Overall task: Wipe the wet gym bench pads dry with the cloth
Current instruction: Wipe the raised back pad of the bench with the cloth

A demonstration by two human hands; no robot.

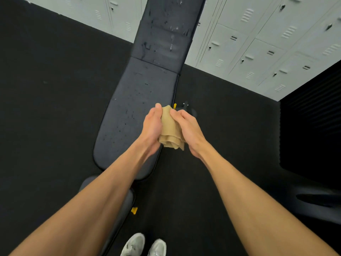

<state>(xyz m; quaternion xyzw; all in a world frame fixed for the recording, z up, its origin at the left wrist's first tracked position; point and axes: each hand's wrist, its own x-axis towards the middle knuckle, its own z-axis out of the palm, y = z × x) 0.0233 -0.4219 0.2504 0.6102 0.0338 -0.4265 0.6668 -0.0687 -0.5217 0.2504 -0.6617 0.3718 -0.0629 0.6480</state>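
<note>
1. Left hand point(153, 124) and right hand point(186, 130) press in from either side of a tan, folded fabric cloth point(171, 130). Thumbs sit on its top edge and both hands are clamped on it. Fingers on the far side are hidden, so the exact wrap is unclear.
2. Cloth is stacked in several layers, with loose edges hanging at the near end. Looks like it's being bunched into a wad: thicker soaks more and gives a firm pressing face.
3. Cloth is held in the air over the right edge of the long black vinyl bench pad point(127, 115), about mid-length. It appears clear of the surface, but contact can't be confirmed from this angle.
4. Long pad carries scattered droplets, mostly centre and right side. The black upper pad point(162, 34), past the seam, has heavier streaks and small puddles. The small dark pad point(110, 200) near the feet is mostly behind the left forearm, so I can't tell if it's wet.
5. Judgement: wiping not done on anything visible. Two hands on the cloth reads as prep, and one hand is likely enough for the stroke.
6. Surroundings:
   - yellow adjuster tab point(174, 105) just beyond the cloth
   - black rubber floor point(46, 89)
   - grey metal lockers point(258, 43) behind the bench
   - grey trainers point(144, 244) at the bottom edge
</note>
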